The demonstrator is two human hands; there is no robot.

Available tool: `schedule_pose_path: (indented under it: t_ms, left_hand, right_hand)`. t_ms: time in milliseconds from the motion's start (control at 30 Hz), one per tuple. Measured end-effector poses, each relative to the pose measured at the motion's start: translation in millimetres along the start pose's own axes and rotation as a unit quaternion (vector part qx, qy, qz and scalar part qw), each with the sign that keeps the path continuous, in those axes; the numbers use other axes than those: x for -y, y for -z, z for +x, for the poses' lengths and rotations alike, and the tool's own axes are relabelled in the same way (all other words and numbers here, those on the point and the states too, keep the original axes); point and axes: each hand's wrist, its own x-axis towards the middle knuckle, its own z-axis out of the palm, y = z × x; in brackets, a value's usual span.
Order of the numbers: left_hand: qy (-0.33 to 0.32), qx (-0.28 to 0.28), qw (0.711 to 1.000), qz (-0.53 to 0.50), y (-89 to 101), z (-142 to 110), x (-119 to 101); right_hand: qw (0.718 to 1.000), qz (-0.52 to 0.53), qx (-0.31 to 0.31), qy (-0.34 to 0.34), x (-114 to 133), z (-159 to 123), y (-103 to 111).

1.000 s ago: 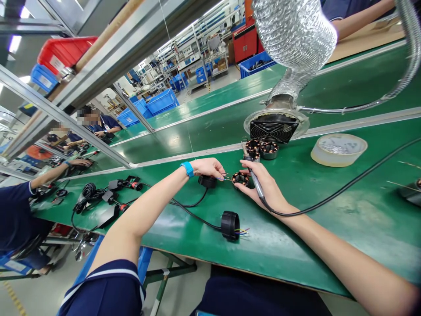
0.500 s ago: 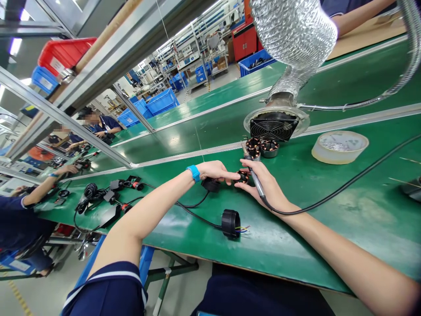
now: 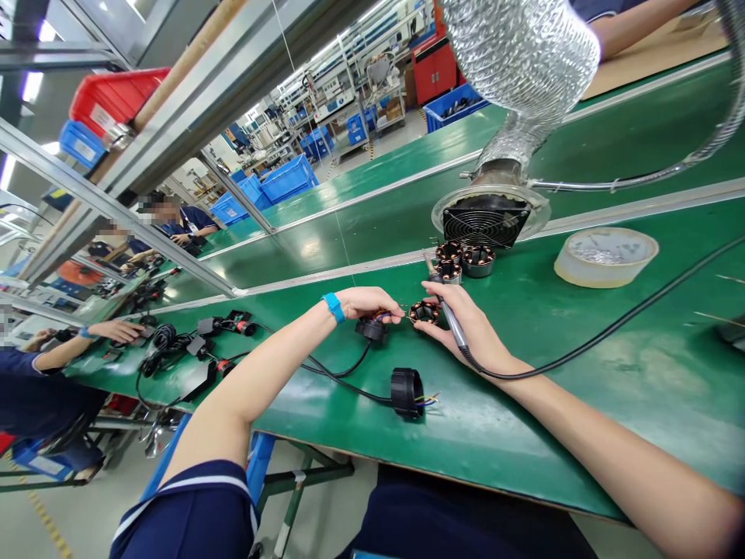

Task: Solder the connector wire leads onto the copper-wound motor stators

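Green benchtop, wide gap between right hand and tub.

The bare left hand partly hides a round black plastic cap; the top edge crops the silver ribbed foil duct.

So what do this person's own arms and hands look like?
The left hand and right hand are ungloved. A bright blue band circles the left wrist. The left arm has a short navy sleeve with a white stripe near its hem. No band shows on the right, and that sleeve is out of view.
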Motion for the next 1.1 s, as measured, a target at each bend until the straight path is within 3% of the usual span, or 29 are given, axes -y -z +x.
schedule_pose_path:
  t_ms: [333,533,767,900,1100]
  left_hand:
    - [-0.039,-0.070,0.997,-0.003,5.7,-3.6,13.3]
    - [-0.039,-0.024,0.998,-0.051,11.6,-14.6,13.3]
    - [-0.088,-0.083,0.993,-0.013,6.3,-6.7,18.7]
    - [-0.130,-0.082,0.988,-0.004,3.4,-3.3,18.6]
    - [-0.113,-0.067,0.991,-0.025,8.6,-13.3,18.8]
  right_hand:
    - [1.000,-0.008,0.000,-0.011,3.5,-0.1,1.0]
    - [1.000,-0.006,-0.004,-0.005,3.5,0.6,-0.1]
    - [1.000,-0.003,-0.003,-0.004,3.0,-0.2,-0.6]
    - [1.000,-0.007,-0.004,-0.008,4.7,0.2,0.0]
    - [1.000,-0.004,0.003,-0.008,4.6,0.0,1.0]
